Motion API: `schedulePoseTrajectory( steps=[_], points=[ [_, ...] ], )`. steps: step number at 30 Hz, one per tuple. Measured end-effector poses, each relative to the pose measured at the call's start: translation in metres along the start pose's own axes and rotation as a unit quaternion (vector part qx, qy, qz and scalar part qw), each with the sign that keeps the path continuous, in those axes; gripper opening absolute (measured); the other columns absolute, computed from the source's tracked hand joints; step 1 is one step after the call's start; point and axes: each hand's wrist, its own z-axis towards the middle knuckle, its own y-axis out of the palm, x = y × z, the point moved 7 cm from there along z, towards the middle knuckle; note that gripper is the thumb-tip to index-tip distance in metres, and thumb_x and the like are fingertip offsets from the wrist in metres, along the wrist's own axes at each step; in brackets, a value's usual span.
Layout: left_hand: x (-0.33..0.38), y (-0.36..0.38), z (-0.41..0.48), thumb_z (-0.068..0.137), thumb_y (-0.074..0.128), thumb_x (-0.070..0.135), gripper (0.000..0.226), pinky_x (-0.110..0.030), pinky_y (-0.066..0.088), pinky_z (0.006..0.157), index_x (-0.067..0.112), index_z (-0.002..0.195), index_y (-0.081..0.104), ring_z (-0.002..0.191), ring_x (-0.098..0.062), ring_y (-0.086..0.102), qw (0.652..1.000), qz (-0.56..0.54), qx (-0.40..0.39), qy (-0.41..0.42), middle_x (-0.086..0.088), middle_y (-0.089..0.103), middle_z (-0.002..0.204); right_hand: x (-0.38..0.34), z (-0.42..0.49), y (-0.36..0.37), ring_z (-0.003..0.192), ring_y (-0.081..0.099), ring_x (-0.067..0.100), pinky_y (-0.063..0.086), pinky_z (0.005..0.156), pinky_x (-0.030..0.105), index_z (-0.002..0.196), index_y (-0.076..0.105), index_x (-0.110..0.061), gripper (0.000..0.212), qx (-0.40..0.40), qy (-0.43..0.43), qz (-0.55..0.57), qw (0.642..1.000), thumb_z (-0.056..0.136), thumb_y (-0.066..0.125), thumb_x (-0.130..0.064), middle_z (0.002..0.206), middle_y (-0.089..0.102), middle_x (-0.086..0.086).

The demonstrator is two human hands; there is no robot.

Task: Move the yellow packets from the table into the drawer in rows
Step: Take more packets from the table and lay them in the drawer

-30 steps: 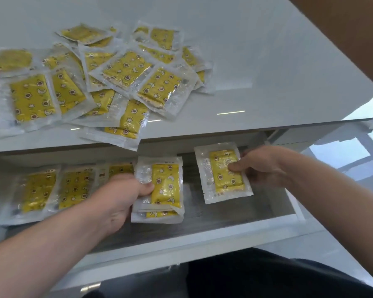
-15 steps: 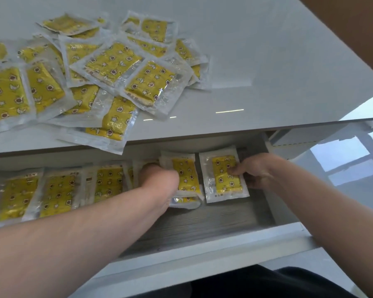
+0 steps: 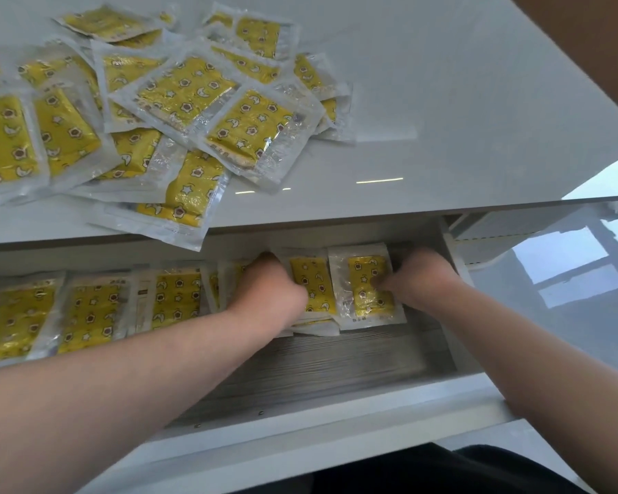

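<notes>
Both hands have pushed further back into the drawer since a second ago, and the two packets they were carrying now sit side by side at the back-right end of the row. Left hand is curled down on a small stack of yellow packets, fingers tucked together over its left edge, though how tightly it grips is hard to tell because the knuckles hide the fingertips. Right hand has its fingers together, pressing flat on the right side of the rightmost packet, which lies on the drawer floor just beside the stack, edges touching or slightly overlapping. To the left, a row of packets runs along the back of the drawer toward its left end, partly hidden by the left forearm. Front half of the drawer floor is bare grey wood grain. Up on the white table, a loose pile of yellow packets is spread over the left part, overlapping every which way, with one packet hanging over the table's front edge above the drawer.
</notes>
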Motion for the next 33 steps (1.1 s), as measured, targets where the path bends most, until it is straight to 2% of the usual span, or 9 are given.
schedulePoseTrajectory(
  steps=[2, 4, 6, 8, 12, 20, 26, 28, 33],
  points=[
    [0.005, -0.006, -0.016, 0.085, 0.064, 0.032, 0.032, -0.026, 0.045, 0.069, 0.014, 0.107, 0.05, 0.09, -0.018, 0.054, 0.988, 0.119, -0.021, 0.096, -0.004, 0.053, 0.103, -0.006, -0.004, -0.006, 0.087, 0.06, 0.02, 0.048, 0.064, 0.025, 0.113, 0.056, -0.014, 0.034, 0.017, -0.07, -0.108, 0.992, 0.088, 0.064, -0.038, 0.095, 0.062, 0.003],
    [0.012, -0.002, -0.031, 0.085, 0.06, 0.044, 0.055, -0.033, 0.039, 0.098, 0.021, 0.131, 0.04, 0.121, -0.022, 0.043, 0.935, 0.264, -0.033, 0.236, -0.003, 0.044, 0.13, -0.01, -0.008, -0.002, 0.119, 0.052, 0.029, 0.049, 0.093, 0.035, 0.142, 0.037, -0.029, 0.072, -0.008, -0.141, -0.182, 0.973, 0.08, 0.067, -0.047, 0.135, 0.048, 0.007],
    [0.02, 0.014, -0.041, 0.083, 0.058, 0.049, 0.066, -0.036, 0.028, 0.11, 0.025, 0.139, 0.033, 0.133, -0.023, 0.033, 0.851, 0.356, -0.035, 0.384, -0.003, 0.035, 0.144, -0.013, -0.018, 0.01, 0.133, 0.039, 0.034, 0.04, 0.107, 0.04, 0.147, 0.024, -0.041, 0.093, -0.055, -0.185, -0.226, 0.955, 0.069, 0.073, -0.054, 0.154, 0.022, 0.005],
    [0.024, 0.031, -0.04, 0.07, 0.066, 0.052, 0.075, -0.042, 0.032, 0.109, 0.02, 0.134, 0.042, 0.129, -0.029, 0.042, 0.797, 0.423, -0.04, 0.43, -0.009, 0.044, 0.14, -0.011, -0.021, 0.022, 0.14, 0.031, 0.035, 0.035, 0.111, 0.042, 0.149, 0.013, -0.042, 0.108, -0.085, -0.195, -0.258, 0.942, 0.063, 0.076, -0.057, 0.161, 0.0, 0.001],
    [0.037, 0.041, -0.028, 0.054, 0.071, 0.045, 0.067, -0.043, 0.046, 0.095, 0.015, 0.112, 0.058, 0.109, -0.031, 0.056, 0.812, 0.41, -0.006, 0.415, -0.012, 0.06, 0.118, -0.012, -0.021, 0.028, 0.142, 0.028, 0.038, 0.036, 0.111, 0.042, 0.149, 0.004, -0.039, 0.11, -0.081, -0.207, -0.249, 0.943, 0.067, 0.077, -0.049, 0.161, -0.015, 0.003],
    [0.032, 0.039, -0.013, 0.083, 0.05, 0.055, 0.061, -0.038, 0.025, 0.108, 0.018, 0.131, 0.04, 0.127, -0.026, 0.034, 0.856, 0.361, 0.0, 0.37, -0.005, 0.038, 0.138, -0.016, -0.017, 0.035, 0.138, 0.034, 0.039, 0.039, 0.108, 0.044, 0.145, 0.009, -0.035, 0.091, -0.056, -0.229, -0.254, 0.938, 0.077, 0.069, -0.036, 0.16, -0.001, 0.003],
    [0.012, 0.021, -0.016, 0.088, 0.036, 0.061, 0.062, -0.038, 0.021, 0.113, 0.023, 0.137, 0.041, 0.135, -0.023, 0.03, 0.865, 0.348, 0.008, 0.361, -0.001, 0.035, 0.147, -0.012, -0.015, 0.027, 0.144, 0.023, 0.034, 0.031, 0.115, 0.046, 0.148, 0.013, -0.039, 0.1, -0.066, -0.216, -0.229, 0.947, 0.07, 0.073, -0.058, 0.161, 0.003, 0.001],
    [0.007, 0.02, -0.012, 0.094, 0.036, 0.052, 0.054, -0.035, 0.016, 0.115, 0.026, 0.141, 0.037, 0.141, -0.02, 0.022, 0.875, 0.332, -0.013, 0.353, 0.004, 0.029, 0.153, -0.016, -0.015, 0.018, 0.148, 0.014, 0.03, 0.024, 0.118, 0.046, 0.147, 0.024, -0.039, 0.085, -0.044, -0.222, -0.202, 0.953, 0.076, 0.065, -0.061, 0.162, 0.008, 0.0],
    [0.007, 0.025, -0.009, 0.095, 0.041, 0.045, 0.046, -0.037, 0.023, 0.114, 0.029, 0.138, 0.043, 0.138, -0.02, 0.03, 0.87, 0.33, -0.029, 0.365, 0.007, 0.037, 0.149, -0.027, -0.017, 0.018, 0.128, 0.044, 0.024, 0.038, 0.109, 0.036, 0.137, 0.051, -0.032, 0.049, 0.003, -0.261, -0.198, 0.945, 0.09, 0.06, -0.035, 0.146, 0.04, -0.003]
  ],
)
